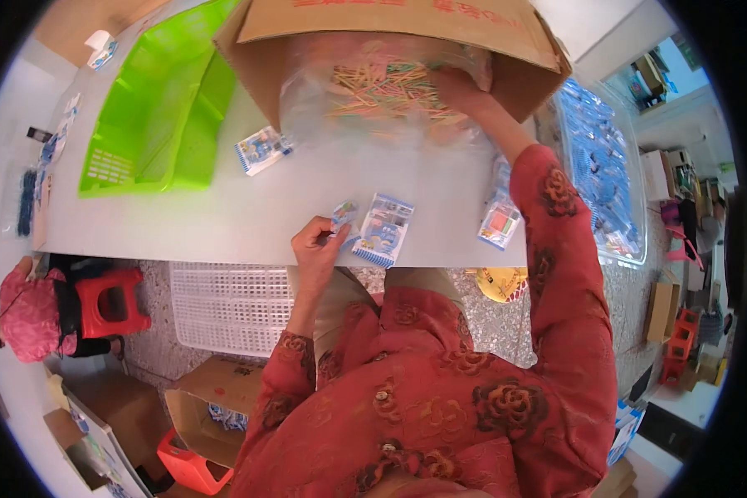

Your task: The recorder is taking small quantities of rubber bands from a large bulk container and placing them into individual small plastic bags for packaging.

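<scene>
In the head view, the person's left hand (314,240) is just above the near edge of a pale table (183,224), its thumb and fingertips pinching a small blue-and-white packet (344,215). Just right of that packet, a larger flat blue-and-white sachet (385,228) lies slightly tilted close to the table edge. The right hand (458,91) reaches into an open cardboard carton (398,23) at the far side, where thin, multicoloured sticks (373,90) lie loose in a clear plastic bag (300,98); its fingers are blurred and partly hidden among them, so I cannot tell whether they are spread or pinching. Another printed sachet (263,151) lies between the carton and a bright green plastic basket (206,112) on the left. Below the right forearm is a sachet with a reddish-orange square (500,224), and farther right a clear tub (637,236) is filled with blue packets (596,158). A white lattice crate (224,309) sits below the table's near edge, with a red plastic stool (112,300) and a co-worker in pink (31,311) to its left.
</scene>
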A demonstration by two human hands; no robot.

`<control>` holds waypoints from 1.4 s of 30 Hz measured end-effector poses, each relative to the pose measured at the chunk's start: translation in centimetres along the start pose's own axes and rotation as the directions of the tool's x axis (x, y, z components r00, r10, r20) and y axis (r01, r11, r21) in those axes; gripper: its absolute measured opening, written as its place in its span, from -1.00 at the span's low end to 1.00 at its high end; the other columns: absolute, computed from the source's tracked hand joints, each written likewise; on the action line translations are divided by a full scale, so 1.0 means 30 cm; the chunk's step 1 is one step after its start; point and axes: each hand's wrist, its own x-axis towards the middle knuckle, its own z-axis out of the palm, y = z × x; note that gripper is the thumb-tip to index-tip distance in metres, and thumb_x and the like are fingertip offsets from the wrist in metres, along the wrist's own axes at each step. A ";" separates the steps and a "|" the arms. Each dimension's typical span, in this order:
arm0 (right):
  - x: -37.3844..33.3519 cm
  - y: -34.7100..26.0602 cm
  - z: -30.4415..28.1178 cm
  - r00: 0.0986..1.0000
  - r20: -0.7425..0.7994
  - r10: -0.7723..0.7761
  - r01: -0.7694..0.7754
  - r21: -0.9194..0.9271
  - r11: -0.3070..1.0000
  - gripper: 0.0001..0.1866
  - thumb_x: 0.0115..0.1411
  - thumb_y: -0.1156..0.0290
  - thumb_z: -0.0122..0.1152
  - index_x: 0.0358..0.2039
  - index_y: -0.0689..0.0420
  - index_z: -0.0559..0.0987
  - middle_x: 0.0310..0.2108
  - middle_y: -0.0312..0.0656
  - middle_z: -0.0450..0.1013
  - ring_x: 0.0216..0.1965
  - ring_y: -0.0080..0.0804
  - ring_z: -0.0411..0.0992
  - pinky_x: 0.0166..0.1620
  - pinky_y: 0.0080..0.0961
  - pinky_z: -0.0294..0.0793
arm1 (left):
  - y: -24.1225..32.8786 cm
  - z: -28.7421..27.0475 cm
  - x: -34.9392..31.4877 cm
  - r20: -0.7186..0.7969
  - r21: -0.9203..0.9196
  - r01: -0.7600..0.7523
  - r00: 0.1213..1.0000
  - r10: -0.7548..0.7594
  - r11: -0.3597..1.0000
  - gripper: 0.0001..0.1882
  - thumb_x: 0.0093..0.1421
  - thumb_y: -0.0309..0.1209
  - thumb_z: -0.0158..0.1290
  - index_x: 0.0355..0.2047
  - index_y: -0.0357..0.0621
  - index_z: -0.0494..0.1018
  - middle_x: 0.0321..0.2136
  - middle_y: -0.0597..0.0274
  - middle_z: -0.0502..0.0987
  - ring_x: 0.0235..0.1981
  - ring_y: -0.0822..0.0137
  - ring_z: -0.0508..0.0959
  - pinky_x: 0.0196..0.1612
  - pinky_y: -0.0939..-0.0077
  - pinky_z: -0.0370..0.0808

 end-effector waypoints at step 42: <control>-0.246 -0.114 -0.157 0.935 -0.297 0.194 0.056 0.664 0.745 -0.81 -0.01 0.36 0.22 -0.46 0.23 0.57 -0.60 -0.06 0.46 -0.62 -0.39 0.39 -0.47 -0.49 0.38 | 0.006 -0.007 0.001 -0.065 0.055 -0.041 0.997 0.045 0.998 -0.89 0.04 -0.60 0.17 -0.55 -0.25 0.45 -0.62 0.49 0.41 -0.60 0.71 0.27 -0.55 0.78 0.21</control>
